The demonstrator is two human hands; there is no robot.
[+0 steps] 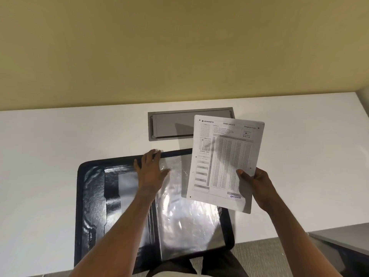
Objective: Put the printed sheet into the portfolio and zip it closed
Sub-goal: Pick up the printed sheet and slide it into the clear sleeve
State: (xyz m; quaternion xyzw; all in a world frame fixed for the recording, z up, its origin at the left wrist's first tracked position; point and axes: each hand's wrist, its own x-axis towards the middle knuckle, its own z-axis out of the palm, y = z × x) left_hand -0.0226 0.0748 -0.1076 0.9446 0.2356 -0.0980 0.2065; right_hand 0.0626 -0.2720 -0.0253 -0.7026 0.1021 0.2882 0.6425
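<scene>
The white desk (60, 140) carries the portfolio (93, 196), which lies open and flat, its near edge overhanging the desk front. A grey cable hatch (171, 124) is set in the desk beyond it. Clear plastic sleeves (189, 216) cover the portfolio's right half.

The printed sheet (225, 160), headed OMR SHEET, is off the desk, held up over the portfolio's right edge. The right hand (257, 182) is closed on the sheet's lower right edge, thumb on the printed face, the paper rising up and away from the grip. The left hand (149, 168) lies spread at the sleeves' far top edge, fingertips (156, 151) at the rim; whether it pinches a sleeve mouth cannot be told.

Judgement: the insertion step is in hand; the sheet is not yet in. The next move calls for the left hand to hold a sleeve open while the right lowers the sheet's free edge into it. Zipping remains.
</scene>
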